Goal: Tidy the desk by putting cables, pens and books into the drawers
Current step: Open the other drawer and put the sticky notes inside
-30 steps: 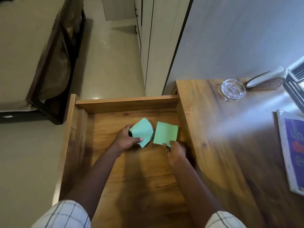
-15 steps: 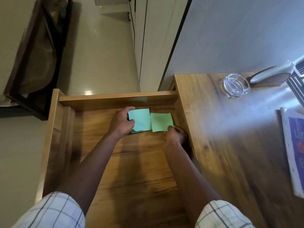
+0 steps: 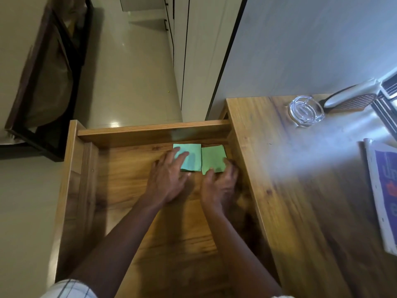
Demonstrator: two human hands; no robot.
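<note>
Under the left grip and right grip, both spread apart, a blue-green pad touches a green pad.

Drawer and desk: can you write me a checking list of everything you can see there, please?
Surface: wooden desk top with a streak of glare; its drawer is pulled open.
Job's things: teal paper pad and green paper pad lie flat, side by side, at the drawer's far end; a book sits at the desk's right edge, not yet put away.
Clutter: glass ashtray, and a white-handled thing beside it, too blurred to name.
Hands: left hand lies flat on the teal paper pad; right hand, fingers loose, touches the green paper pad's near edge.
Cables: nothing seen.
Surroundings: pale floor, cupboard doors, grey wall, dark frame on the left.
</note>
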